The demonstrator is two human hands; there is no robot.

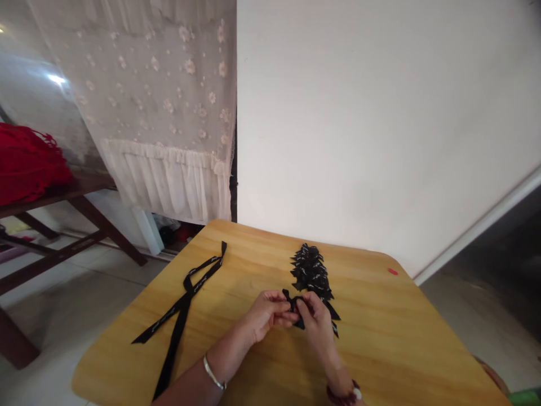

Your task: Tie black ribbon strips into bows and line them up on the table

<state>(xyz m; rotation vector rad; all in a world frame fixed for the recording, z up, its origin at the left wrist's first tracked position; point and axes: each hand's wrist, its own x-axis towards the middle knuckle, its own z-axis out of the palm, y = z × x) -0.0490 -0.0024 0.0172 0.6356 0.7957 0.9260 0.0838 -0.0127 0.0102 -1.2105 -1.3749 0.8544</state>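
Near the front middle of the wooden table [236, 344], my left hand [270, 313] and my right hand [313, 318] meet over a black ribbon bow [291, 301]. Both hands are closed, pinching the bow between thumbs and fingers; much of it is hidden behind them. Just beyond my right hand lies a row of several black ribbon bows [310, 265] with white printing, packed close together and running away from me. To the left, a long black printed ribbon [186, 299] lies loosely crossed over itself, its lower end passing behind my left forearm.
A small red piece [393, 272] lies at the table's far right corner. Behind the table stands a white wall [359, 124], with a lace curtain [169, 101] to its left. A dark wooden bench [84, 192] at the left bears a red fabric heap [29, 163].
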